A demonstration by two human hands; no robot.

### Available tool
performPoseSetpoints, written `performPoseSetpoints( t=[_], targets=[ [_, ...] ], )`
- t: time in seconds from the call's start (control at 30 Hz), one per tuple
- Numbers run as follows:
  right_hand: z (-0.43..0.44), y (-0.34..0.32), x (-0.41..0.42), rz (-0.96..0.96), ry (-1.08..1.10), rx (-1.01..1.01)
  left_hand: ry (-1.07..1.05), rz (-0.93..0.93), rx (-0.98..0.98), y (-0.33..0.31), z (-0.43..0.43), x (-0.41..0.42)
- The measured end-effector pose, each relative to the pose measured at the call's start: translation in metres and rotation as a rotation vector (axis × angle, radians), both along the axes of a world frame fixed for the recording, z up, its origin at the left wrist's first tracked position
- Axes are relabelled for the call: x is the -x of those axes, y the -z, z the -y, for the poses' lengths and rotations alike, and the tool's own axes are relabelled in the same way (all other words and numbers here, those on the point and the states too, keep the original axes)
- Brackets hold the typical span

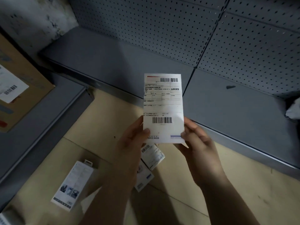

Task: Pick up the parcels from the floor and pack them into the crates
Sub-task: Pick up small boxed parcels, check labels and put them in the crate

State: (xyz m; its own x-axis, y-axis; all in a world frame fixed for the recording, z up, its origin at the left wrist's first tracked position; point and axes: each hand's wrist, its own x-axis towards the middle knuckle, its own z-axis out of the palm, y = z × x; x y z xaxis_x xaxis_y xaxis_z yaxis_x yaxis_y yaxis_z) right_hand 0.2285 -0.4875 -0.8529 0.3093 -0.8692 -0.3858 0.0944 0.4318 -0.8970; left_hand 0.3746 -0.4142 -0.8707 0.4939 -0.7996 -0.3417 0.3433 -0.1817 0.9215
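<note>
A flat white parcel (163, 104) with a shipping label and two barcodes is held upright in front of me, above the floor. My left hand (129, 146) grips its lower left edge with the thumb on the front. My right hand (197, 143) grips its lower right corner. More white parcels lie on the tan floor below: a long box (73, 184) at the lower left, a small labelled one (153, 154) and another (143, 177) partly hidden behind my left forearm. No crate is in view.
A grey metal shelf (227, 114) with a perforated back panel (162, 30) runs across behind the parcel. Another grey shelf at the left carries a brown cardboard box (21, 88) with a white label. A pale bag (293, 109) lies at the right edge.
</note>
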Motion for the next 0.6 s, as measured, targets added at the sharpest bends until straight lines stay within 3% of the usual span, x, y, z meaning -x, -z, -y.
performPoseSetpoints(
  t=[0.13,0.33,0.6],
  targets=[
    [-0.019,-0.026,0.013,0.048,0.004,-0.055,0.022,-0.022,0.052,-0.027,-0.018,0.012],
    [-0.054,-0.045,0.015,0.075,0.126,-0.199,0.001,-0.052,-0.034,-0.050,-0.052,0.016],
    [-0.111,-0.123,-0.001,-0.099,0.153,-0.182,-0.015,-0.089,-0.078,-0.130,-0.100,0.013]
  ],
)
